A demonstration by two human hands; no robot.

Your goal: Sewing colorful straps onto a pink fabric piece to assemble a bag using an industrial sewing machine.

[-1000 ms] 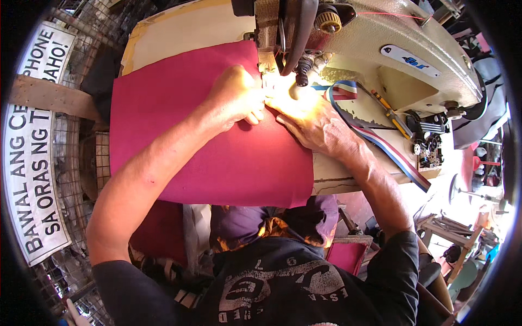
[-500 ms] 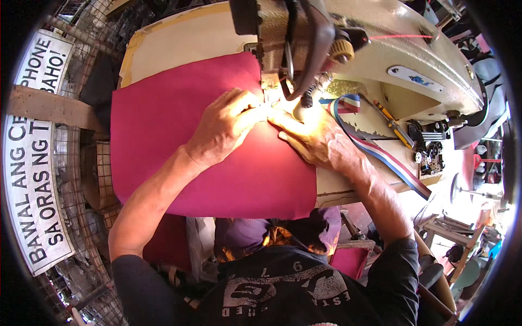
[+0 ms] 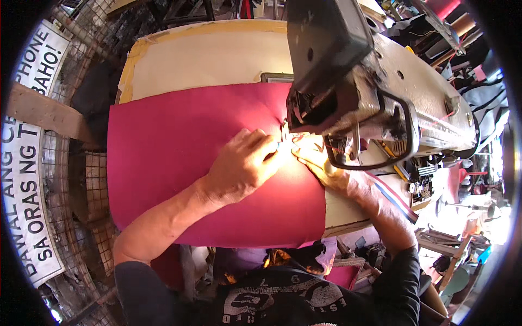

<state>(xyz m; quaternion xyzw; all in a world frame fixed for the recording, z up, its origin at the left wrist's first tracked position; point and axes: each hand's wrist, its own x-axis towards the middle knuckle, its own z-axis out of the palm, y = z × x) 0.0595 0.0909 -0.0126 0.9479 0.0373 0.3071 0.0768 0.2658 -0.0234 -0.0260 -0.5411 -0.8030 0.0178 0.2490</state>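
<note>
A magenta sheet (image 3: 174, 141) lies on the pale table under the sewing machine (image 3: 331, 49). My left hand (image 3: 244, 165) has curled fingers at the lit spot beside the needle area; what they pinch is too washed out to make out. My right hand (image 3: 326, 168) rests on the sheet's right part, fingers extended toward that same spot, partly behind the machine's black guard (image 3: 370, 165). A red, white and blue striped ribbon (image 3: 397, 201) runs down to the right of that hand. Glare hides both hands' fingertips.
A yellow-handled tool (image 3: 401, 171) and metal parts (image 3: 421, 179) lie on the table's right. At the left stand wire mesh (image 3: 92, 179), a wooden board (image 3: 49, 108) and a white sign (image 3: 24, 206). A cluttered workshop with stools and rods (image 3: 451, 244) fills the right.
The view has shifted, so the machine head looms larger and sheet and hands sit lower in the picture. My left hand's knuckles have turned more upward; both hands stay beside the needle area.
</note>
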